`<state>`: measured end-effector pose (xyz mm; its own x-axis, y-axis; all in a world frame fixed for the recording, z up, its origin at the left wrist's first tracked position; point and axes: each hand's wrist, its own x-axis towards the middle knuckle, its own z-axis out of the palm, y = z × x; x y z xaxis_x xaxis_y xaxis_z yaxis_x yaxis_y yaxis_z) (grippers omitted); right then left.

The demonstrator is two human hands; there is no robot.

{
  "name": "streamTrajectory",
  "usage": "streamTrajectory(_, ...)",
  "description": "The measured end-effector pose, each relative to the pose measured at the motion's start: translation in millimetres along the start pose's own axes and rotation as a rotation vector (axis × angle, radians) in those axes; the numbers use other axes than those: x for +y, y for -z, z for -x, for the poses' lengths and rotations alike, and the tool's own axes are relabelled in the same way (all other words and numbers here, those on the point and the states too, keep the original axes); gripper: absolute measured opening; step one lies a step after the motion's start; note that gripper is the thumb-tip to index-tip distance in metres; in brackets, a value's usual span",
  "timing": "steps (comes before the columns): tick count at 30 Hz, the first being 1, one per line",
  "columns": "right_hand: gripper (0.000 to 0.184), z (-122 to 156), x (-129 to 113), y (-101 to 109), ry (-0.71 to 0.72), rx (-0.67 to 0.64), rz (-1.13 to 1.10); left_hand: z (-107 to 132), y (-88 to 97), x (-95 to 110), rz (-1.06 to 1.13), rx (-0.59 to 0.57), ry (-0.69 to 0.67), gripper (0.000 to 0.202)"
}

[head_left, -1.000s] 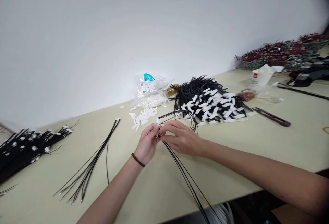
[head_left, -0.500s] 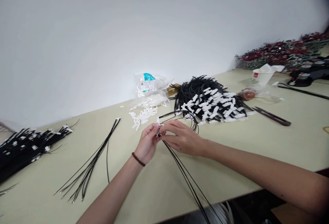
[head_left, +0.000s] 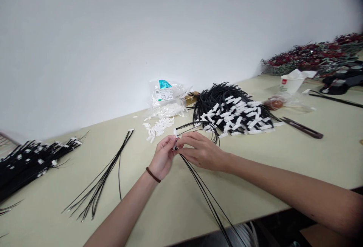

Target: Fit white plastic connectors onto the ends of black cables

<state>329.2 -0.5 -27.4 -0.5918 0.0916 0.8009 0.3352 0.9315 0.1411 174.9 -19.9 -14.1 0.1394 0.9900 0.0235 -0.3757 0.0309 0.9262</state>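
My left hand (head_left: 164, 156) pinches a small white connector (head_left: 175, 132) above the middle of the table. Close against it, the fingers of my right hand (head_left: 202, 151) are closed on black wires (head_left: 195, 177) at the connector. Several of these wires trail down past the table's front edge, and others curl away behind my right hand. The wire ends between my fingertips are mostly hidden. Beyond my hands lie loose white connectors (head_left: 160, 126) in front of a clear plastic bag (head_left: 167, 101) with a label.
A heap of black cables with white connectors (head_left: 232, 111) sits behind my right hand. Tweezers (head_left: 303, 128), a wrapped brown item (head_left: 274, 103) and a paper cup (head_left: 291, 83) are to the right. On the left lie a wire bundle (head_left: 106, 175) and a larger cable pile (head_left: 25, 167).
My hands stay together at the connector, almost unmoved. The view has shifted very slightly, so the surroundings sit a few pixels over.
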Motion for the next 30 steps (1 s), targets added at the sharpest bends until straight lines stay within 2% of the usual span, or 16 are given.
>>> streamTrajectory(30,0.015,-1.5,0.3,0.6,0.011,-0.008,0.013,-0.7,1.0,-0.8,-0.017,0.001,-0.008,0.019)
